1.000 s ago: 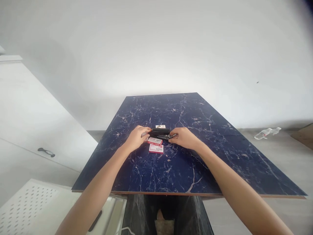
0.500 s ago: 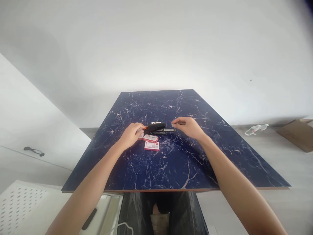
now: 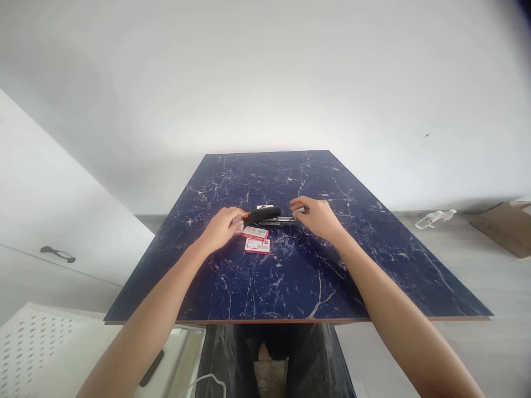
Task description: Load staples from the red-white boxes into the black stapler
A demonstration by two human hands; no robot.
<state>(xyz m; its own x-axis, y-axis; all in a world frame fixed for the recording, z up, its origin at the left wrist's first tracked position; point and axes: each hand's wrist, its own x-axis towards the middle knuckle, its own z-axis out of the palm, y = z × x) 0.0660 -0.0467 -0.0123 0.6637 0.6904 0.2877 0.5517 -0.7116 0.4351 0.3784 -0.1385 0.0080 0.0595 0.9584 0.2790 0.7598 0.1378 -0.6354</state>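
A black stapler (image 3: 265, 213) with an orange part near its rear lies across the table, its top lifted away from the silver staple channel. My left hand (image 3: 224, 226) is closed around the stapler's rear end. At the front end of the channel, my right hand (image 3: 317, 216) pinches a small strip of staples (image 3: 300, 209), mostly hidden by the fingers. Two red and white staple boxes, the upper box (image 3: 255, 232) and the lower box (image 3: 257, 246), lie just in front of the stapler. Another box is partly covered by my left hand.
The blue marbled table (image 3: 265, 293) stands against a white wall. A small pale item (image 3: 264, 207) lies behind the stapler. On the floor to the right are a clear plastic bottle (image 3: 429, 220) and a cardboard box (image 3: 501, 228). A white cabinet is at left.
My right hand has moved slightly left and its fingers have come down to the front of the staple channel. The left hand and the stapler stay where they were.
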